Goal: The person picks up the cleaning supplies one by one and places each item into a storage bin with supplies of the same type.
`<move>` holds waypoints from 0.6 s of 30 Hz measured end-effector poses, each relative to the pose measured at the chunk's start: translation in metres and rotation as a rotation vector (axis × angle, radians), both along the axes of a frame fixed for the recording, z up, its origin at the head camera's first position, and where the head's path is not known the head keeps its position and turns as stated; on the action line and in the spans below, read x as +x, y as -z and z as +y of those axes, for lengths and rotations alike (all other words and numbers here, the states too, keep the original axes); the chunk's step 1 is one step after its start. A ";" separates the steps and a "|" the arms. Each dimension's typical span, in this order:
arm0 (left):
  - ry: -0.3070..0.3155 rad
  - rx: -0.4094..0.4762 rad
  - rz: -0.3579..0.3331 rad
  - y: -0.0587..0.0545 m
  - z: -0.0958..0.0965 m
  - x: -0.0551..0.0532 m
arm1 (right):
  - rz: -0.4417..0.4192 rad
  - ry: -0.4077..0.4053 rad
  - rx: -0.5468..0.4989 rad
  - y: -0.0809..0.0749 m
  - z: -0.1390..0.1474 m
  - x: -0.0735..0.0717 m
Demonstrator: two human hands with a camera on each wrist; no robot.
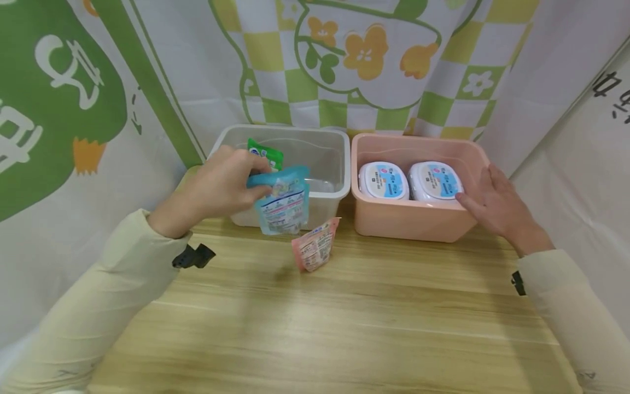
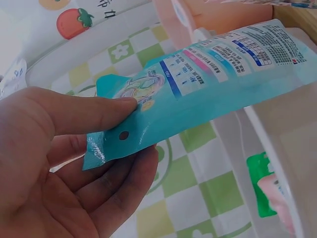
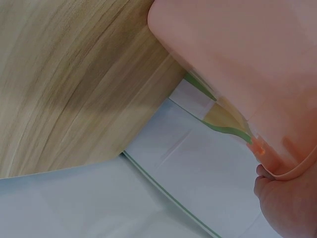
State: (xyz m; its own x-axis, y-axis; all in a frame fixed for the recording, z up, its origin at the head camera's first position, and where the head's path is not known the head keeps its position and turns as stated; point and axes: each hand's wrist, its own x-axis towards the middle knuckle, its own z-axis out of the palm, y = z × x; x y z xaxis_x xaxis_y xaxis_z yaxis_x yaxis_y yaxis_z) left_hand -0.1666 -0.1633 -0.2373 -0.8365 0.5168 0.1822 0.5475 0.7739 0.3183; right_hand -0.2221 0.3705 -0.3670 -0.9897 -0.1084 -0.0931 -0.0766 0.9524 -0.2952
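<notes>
My left hand (image 1: 228, 178) pinches a blue pouch (image 1: 285, 205) by its top end, thumb on one face and fingers behind. The left wrist view shows the pouch (image 2: 208, 74) with printed text and a small hole near my thumb. It hangs in front of a whitish translucent bin (image 1: 325, 164), in which a green packet (image 1: 266, 154) shows, partly hidden by my hand. My right hand (image 1: 502, 205) holds the rim of a pink bin (image 1: 403, 221) at its front right corner. Two white-lidded tubs, one left (image 1: 384, 180) and one right (image 1: 435, 180), sit inside that bin.
A pink pouch (image 1: 316, 244) stands on the wooden table (image 1: 344, 328), in front of the gap between the bins. Patterned curtain fabric (image 1: 334, 109) hangs close behind both bins. White cloth walls border the table on the left and right.
</notes>
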 end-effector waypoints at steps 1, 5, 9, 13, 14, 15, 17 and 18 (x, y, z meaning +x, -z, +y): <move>-0.005 -0.002 -0.001 -0.003 -0.001 0.001 | 0.001 -0.001 0.000 0.000 0.000 0.000; -0.024 -0.014 -0.004 -0.015 -0.003 0.003 | -0.001 -0.005 0.000 -0.002 -0.002 0.000; -0.029 -0.021 0.013 -0.026 -0.005 0.005 | -0.003 -0.008 0.001 -0.003 -0.004 0.000; -0.020 -0.022 0.041 -0.035 -0.005 0.005 | 0.005 -0.006 -0.004 -0.003 -0.003 0.000; -0.018 -0.027 0.046 -0.037 -0.005 0.005 | 0.008 -0.006 -0.004 -0.003 -0.002 0.000; -0.016 -0.029 0.045 -0.039 -0.005 0.005 | 0.009 -0.006 -0.004 -0.002 -0.001 0.000; -0.019 -0.033 0.039 -0.044 -0.005 0.004 | 0.011 -0.007 -0.003 -0.002 -0.001 0.001; -0.022 -0.035 0.034 -0.047 -0.005 0.004 | 0.012 -0.009 -0.003 -0.001 -0.001 0.001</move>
